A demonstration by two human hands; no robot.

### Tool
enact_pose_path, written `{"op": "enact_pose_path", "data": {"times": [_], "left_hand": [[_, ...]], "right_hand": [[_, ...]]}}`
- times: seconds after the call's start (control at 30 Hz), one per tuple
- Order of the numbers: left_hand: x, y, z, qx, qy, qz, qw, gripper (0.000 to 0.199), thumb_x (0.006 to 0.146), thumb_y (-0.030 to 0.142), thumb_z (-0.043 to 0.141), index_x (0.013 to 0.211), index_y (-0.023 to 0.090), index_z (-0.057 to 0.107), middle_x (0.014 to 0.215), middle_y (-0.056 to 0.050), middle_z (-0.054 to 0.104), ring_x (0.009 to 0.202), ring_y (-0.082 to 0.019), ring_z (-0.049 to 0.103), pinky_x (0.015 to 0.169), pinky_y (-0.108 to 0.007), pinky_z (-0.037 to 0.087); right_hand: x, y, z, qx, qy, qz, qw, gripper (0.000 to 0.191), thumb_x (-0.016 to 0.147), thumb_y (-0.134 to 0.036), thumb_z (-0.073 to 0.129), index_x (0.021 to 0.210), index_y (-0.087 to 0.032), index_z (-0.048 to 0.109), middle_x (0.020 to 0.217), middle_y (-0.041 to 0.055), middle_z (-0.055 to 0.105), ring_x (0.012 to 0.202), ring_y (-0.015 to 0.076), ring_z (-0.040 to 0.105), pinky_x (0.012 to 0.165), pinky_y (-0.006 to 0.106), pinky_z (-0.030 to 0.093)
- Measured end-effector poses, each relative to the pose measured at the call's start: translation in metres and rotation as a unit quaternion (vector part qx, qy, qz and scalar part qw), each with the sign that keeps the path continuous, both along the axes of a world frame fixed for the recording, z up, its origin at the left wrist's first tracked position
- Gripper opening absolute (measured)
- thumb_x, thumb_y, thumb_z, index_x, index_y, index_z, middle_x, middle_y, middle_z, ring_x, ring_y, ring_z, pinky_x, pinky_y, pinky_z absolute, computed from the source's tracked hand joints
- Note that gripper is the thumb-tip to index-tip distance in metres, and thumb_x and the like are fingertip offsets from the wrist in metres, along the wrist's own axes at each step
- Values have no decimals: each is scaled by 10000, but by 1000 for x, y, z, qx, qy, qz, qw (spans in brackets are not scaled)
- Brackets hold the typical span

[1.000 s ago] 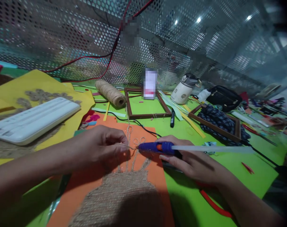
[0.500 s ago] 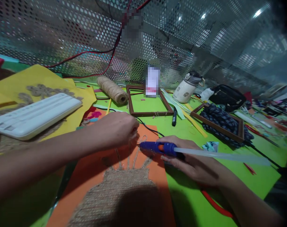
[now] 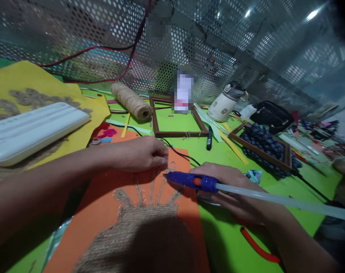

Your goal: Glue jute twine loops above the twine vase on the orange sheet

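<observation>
In my right hand [image 3: 226, 182] is a blue glue gun [image 3: 189, 180], a long translucent glue stick [image 3: 274, 198] trailing from its back. Its nozzle points left at twine loops [image 3: 171, 167] on an orange sheet [image 3: 104, 197]. Just beyond the nozzle, my left hand [image 3: 144, 153] is closed low over the sheet, fingertips pinched by the loops; whatever it pinches is too small to make out. Below, a vase shape [image 3: 132, 227] covered in rows of twine has twine stems [image 3: 152, 189] rising from its neck. A dark shadow covers the lower vase.
A twine roll [image 3: 131, 101], a brown frame [image 3: 180, 134] and a black marker [image 3: 209, 138] lie behind. At left, a white power bank [image 3: 38, 131] rests on yellow paper [image 3: 95, 110]. A bottle [image 3: 225, 102], another frame [image 3: 287, 159] and red-handled tool [image 3: 259, 246] are right.
The view has shifted a little. The glue gun's nozzle stays by the twine loops, and my left fingers have turned slightly, still close to it.
</observation>
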State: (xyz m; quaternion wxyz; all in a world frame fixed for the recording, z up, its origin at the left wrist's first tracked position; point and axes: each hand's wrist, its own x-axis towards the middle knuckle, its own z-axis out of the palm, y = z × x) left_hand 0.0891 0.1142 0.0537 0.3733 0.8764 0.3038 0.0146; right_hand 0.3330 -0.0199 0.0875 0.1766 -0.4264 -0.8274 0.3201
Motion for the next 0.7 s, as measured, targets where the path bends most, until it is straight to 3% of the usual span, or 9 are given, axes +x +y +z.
{"op": "enact_pose_path", "data": {"times": [0.23, 0.43, 0.7], "left_hand": [[0, -1, 2, -25, 8, -24, 999, 243, 903, 301, 534, 847, 169, 730, 881, -55, 715, 761, -179, 629, 664, -257, 428], [2, -1, -2, 6, 6, -47, 999, 222, 898, 256, 524, 810, 171, 708, 832, -39, 689, 743, -168, 602, 670, -255, 413], [3, -6, 11, 2, 38, -10, 999, 205, 903, 251, 560, 804, 162, 716, 856, -48, 732, 755, -167, 635, 665, -242, 428]], "right_hand": [[1, -2, -1, 10, -20, -13, 1000, 196, 1035, -244, 567, 1216, -264, 640, 1055, 16, 734, 943, 160, 681, 852, 259, 502], [1, -4, -8, 49, -38, -28, 998, 259, 1022, -221, 584, 1274, -280, 601, 1130, 22, 719, 981, 161, 673, 875, 256, 500], [2, -3, -12, 56, 9, 12, 998, 255, 1000, -186, 587, 1243, -263, 607, 1054, 30, 718, 926, 161, 672, 832, 276, 509]]}}
